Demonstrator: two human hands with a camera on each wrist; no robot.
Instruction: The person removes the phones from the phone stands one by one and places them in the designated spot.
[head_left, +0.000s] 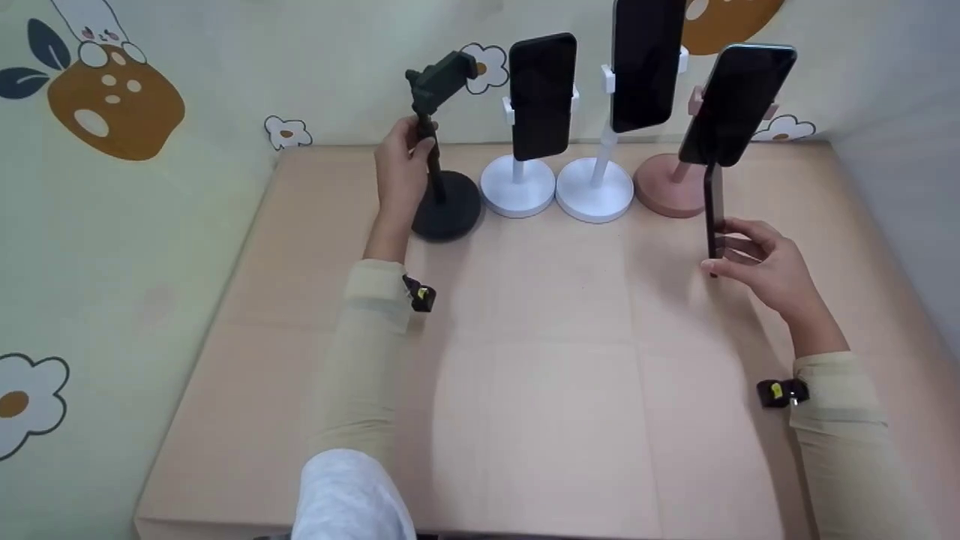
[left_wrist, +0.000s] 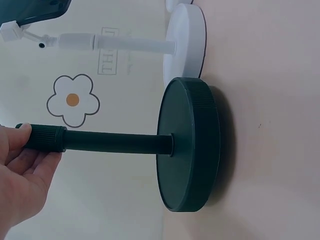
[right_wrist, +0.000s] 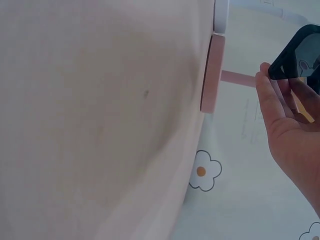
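Atop green stand [left_wrist: 122, 142], above left hand [head_left: 402, 169]: clamp [head_left: 444, 82], head view only.

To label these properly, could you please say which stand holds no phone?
The dark green stand the left hand grips; both white stands and the pink one hold phones.

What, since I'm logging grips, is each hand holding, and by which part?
The left hand holds the dark green stand by the ribbed part of its pole; the right hand holds a dark phone by its lower part.
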